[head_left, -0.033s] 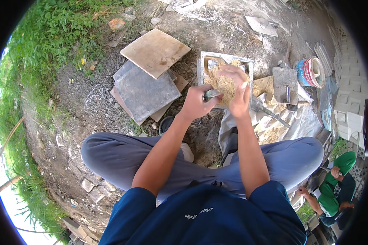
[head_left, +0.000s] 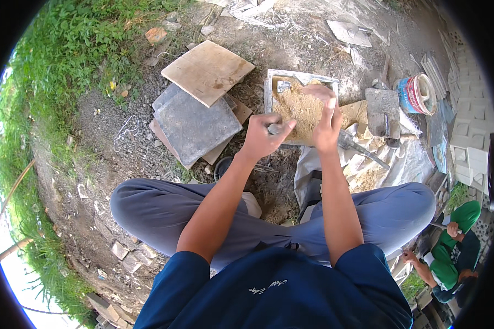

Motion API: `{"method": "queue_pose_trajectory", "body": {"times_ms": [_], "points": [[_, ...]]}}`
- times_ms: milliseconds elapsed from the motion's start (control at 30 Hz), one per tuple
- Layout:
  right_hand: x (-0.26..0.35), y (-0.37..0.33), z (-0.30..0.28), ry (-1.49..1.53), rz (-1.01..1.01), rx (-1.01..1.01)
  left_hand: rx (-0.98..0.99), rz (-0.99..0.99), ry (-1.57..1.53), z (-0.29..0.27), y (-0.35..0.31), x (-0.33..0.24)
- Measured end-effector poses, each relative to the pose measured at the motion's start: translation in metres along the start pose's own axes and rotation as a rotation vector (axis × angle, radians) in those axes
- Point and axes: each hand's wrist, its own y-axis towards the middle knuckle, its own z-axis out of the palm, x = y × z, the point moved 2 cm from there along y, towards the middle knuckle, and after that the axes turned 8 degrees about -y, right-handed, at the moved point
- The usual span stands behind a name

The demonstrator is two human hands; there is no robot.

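Note:
A pale-rimmed rectangular frame lies on the ground before me, filled with yellowish sand. My left hand is closed around a short grey round-ended piece, perhaps a tool handle, at the frame's near left corner; the rest of it is hidden in the fist. Over the right side of the sand is my right hand, its fingers stretched out and nothing held. Whether it touches the sand I cannot tell. A shiny metal piece shows in the frame's far left corner.
Left of the frame lie stacked square slabs, a tan one above a grey one. At right are a long dark tool on a whitish sheet, a flat handled float and a bucket. Another person sits lower right.
My left fist has turned a little, so the grey piece shows less. My right hand has shifted slightly right and nearer, uncovering more sand.

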Motion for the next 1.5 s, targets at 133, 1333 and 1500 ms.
{"method": "queue_pose_trajectory", "body": {"times_ms": [133, 1333, 1500], "points": [[-0.109, -0.051, -0.021, -0.856, 0.572, -0.265, -0.204, -0.074, -0.543, 0.008, 0.004, 0.019], [-0.108, -0.056, -0.015, -0.809, 0.865, -0.187, -0.405, 0.111, -0.627, 0.037, 0.004, 0.029], [-0.104, -0.053, -0.013, -0.786, 0.884, -0.141, -0.426, 0.046, -0.461, 0.050, 0.008, 0.030]]}}
